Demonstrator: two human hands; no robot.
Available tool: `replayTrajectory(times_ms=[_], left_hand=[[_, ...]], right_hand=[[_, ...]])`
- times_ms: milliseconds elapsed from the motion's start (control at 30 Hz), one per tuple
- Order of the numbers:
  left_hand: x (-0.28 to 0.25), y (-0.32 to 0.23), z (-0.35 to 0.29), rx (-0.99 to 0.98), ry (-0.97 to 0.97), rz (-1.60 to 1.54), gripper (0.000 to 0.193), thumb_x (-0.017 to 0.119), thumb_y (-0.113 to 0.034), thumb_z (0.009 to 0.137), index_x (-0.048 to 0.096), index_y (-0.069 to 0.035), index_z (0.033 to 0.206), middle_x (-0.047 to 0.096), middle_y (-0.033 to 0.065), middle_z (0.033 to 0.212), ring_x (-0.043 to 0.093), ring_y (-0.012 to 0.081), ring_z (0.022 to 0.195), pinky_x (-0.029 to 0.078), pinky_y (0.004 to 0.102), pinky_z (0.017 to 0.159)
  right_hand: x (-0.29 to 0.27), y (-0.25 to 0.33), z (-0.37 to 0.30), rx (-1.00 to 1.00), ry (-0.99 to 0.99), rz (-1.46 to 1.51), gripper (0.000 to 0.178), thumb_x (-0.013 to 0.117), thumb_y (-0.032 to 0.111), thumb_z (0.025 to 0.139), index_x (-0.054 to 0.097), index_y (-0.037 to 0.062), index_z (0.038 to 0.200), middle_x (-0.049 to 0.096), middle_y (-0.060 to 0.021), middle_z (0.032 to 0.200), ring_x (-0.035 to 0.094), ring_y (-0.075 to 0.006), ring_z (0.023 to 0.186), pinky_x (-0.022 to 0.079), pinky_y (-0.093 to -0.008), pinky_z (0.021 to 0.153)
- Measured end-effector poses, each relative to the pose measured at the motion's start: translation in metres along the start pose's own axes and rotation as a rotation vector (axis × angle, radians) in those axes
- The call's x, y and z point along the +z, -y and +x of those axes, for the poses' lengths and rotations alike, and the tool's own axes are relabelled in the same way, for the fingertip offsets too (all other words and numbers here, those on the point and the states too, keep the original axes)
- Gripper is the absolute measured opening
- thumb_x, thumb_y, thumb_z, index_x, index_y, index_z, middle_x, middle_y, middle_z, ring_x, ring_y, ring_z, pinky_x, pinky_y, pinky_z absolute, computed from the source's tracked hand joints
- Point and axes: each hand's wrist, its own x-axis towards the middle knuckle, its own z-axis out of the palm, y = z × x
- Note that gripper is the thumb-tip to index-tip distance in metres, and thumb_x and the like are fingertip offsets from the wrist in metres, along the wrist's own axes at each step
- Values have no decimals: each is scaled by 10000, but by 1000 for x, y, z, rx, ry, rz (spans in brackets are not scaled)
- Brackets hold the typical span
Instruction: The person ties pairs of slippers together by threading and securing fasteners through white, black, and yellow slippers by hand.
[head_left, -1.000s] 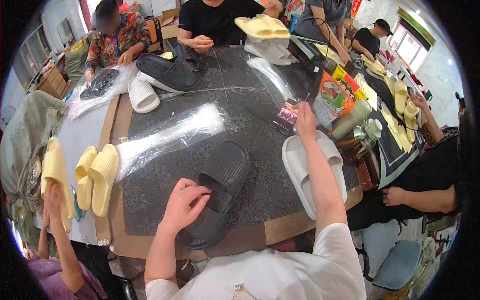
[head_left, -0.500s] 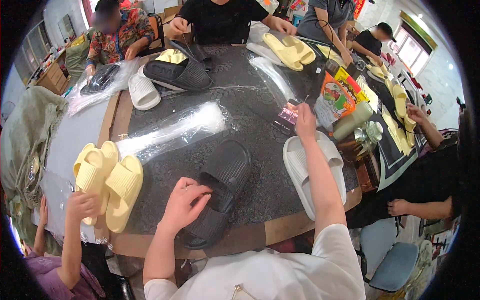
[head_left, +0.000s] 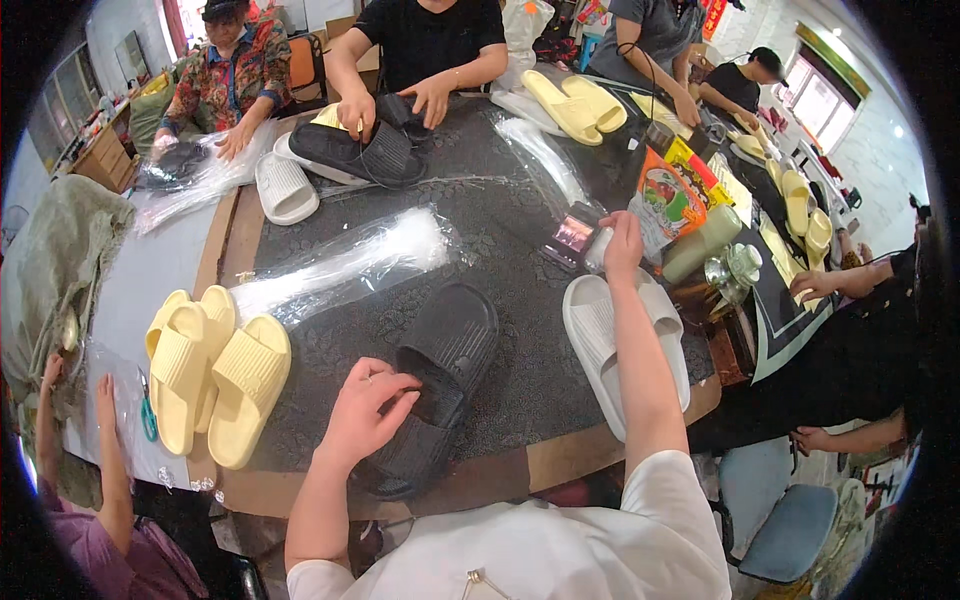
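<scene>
My left hand is closed, thumb and fingertips pinching at the strap edge of a black slipper. A second black slipper lies below it, partly covered by my wrist. Farther right, my right hand is closed with its fingers bent beside a small whitish object; what it grips is not clear. Just left of that is a small dark device with a lit screen. Under my right forearm rests a pair of white slippers, partly hidden.
Yellow slippers and teal-handled scissors lie to the left. A clear plastic bag bundle is at mid-table. Snack packets, a pale green bottle and a metal pot crowd the right. Several co-workers surround the table.
My right hand has shifted slightly right and down, uncovering the whitish object. My left hand stays put. A co-worker's hand at left has left the yellow slippers, exposing the scissors.
</scene>
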Motion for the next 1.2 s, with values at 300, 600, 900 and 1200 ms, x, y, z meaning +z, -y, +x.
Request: replayTrajectory(times_ms=[300,600,900,1200], left_hand=[[-2,-1,1,10,-7,7,136,692,-99,800,683,-59,930,659,60,809,561,254,882,469,359,788],[-2,-1,1,21,9,31,132,685,-105,810,683,-59,934,662,65,816,559,261,887,466,361,793],[-3,-4,2,-8,19,13,133,680,-104,815,684,-59,940,667,65,839,561,257,890,468,353,796],[-2,-3,0,-24,13,27,137,683,-106,812,687,-58,940,662,68,826,564,255,883,473,356,776]], right_hand=[[2,0,-1,11,12,-7,291,393,247,1006,576,47,901,652,-86,780,611,-251,765,453,-369,736],[9,20,-19,-129,409,57,305,430,271,999,598,51,870,651,-96,773,637,-264,766,474,-365,723],[6,23,-23,-133,497,-214,301,428,285,996,593,72,861,648,-105,761,635,-310,744,466,-380,669],[3,6,-9,-3,61,35,293,423,251,998,573,35,870,647,-81,726,606,-217,700,454,-342,681]])
